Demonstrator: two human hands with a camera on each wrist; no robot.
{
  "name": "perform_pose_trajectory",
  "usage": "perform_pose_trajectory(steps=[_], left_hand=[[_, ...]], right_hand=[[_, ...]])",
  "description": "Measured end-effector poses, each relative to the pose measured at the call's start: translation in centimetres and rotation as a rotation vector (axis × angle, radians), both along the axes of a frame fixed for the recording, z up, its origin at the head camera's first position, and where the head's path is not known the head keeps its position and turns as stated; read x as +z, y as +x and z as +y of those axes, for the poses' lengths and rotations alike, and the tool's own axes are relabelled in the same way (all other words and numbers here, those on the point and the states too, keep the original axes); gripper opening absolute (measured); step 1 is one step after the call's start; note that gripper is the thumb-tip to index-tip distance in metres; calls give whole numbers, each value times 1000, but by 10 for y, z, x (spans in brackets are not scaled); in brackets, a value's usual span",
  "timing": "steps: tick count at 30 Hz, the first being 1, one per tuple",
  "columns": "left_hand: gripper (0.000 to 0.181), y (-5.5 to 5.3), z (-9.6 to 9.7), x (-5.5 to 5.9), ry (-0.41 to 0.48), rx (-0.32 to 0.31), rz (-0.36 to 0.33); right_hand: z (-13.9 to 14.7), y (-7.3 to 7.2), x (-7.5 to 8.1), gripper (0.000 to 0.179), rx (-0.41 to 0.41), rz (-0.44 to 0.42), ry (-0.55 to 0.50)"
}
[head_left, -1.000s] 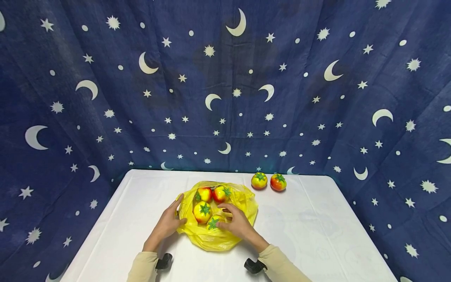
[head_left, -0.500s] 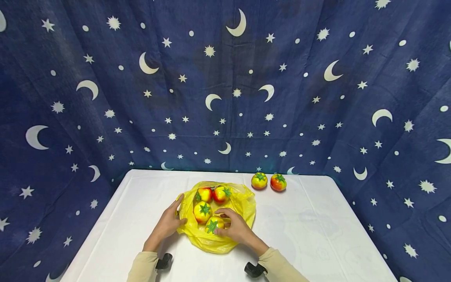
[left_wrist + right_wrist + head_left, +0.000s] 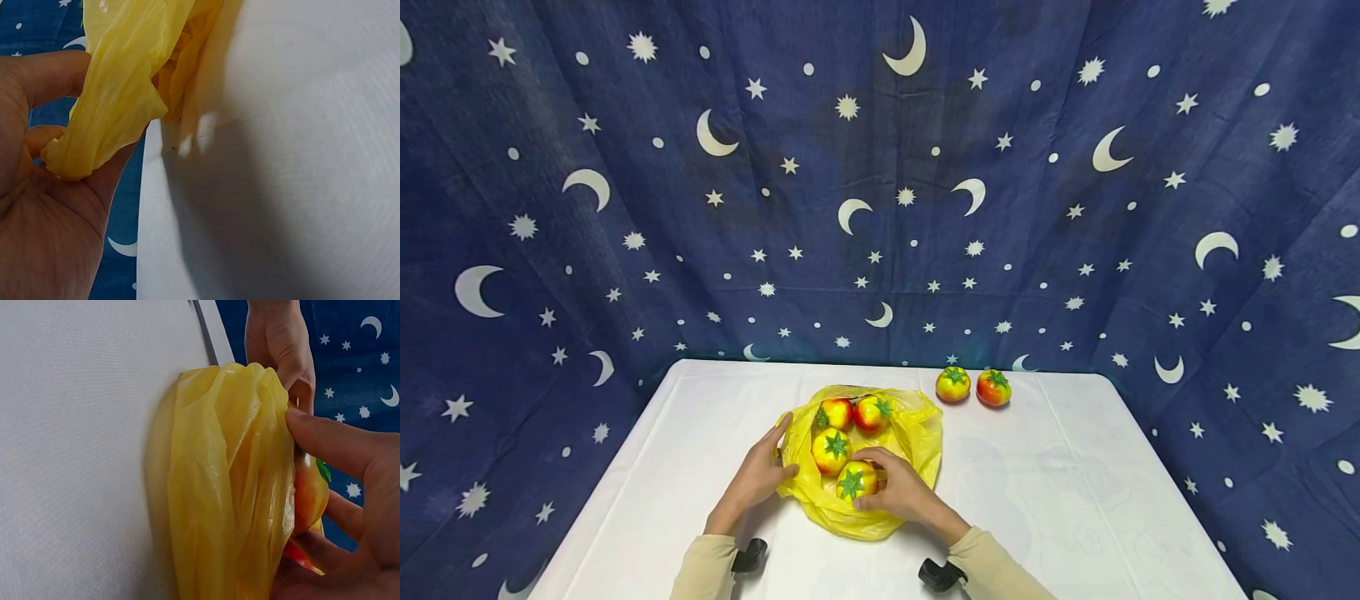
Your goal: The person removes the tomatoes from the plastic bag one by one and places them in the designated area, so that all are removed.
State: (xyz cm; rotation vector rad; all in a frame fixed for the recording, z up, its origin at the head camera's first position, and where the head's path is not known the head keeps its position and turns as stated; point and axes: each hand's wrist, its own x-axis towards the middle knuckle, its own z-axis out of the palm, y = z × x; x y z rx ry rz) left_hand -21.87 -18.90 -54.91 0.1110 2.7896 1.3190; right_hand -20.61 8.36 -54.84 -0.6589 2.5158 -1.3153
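A yellow plastic bag [image 3: 859, 523] lies open-mouthed on the white table, its edges rolled outward. Inside are several red-and-yellow tomatoes with green leafy tops, including one tomato [image 3: 831, 452] at the left. My left hand [image 3: 756, 475] grips the bag's left rim; in the left wrist view, the folded plastic [image 3: 119, 106] passes between thumb and fingers. At the bag's near right, my right hand [image 3: 908, 490] curls round the nearest tomato [image 3: 853, 482], thumb in front and fingers behind. The right wrist view shows that thumb against the plastic edge and the tomato's side [image 3: 310, 494] beside the fingers.
Two more tomatoes stand near the back edge of the white table [image 3: 1060, 500]: a yellower one [image 3: 952, 385] and a redder one [image 3: 993, 388]. Behind the table hangs a dark blue cloth [image 3: 880, 167] with moons and stars.
My right hand has shifted slightly toward me and its thumb has moved to the near side of the nearest tomato. The bag's right side has drawn in a little. My left hand stays put.
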Motion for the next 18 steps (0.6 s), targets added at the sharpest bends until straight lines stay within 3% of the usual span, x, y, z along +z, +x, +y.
perform_pose_trajectory(steps=[12,18], left_hand=[[92,0,1,0,-8,7,-5],[92,1,2,1,-13,18,-15]], right_hand=[[2,0,-1,65,-35,-55,1],[4,-3,5,67,-67,-56,-67]])
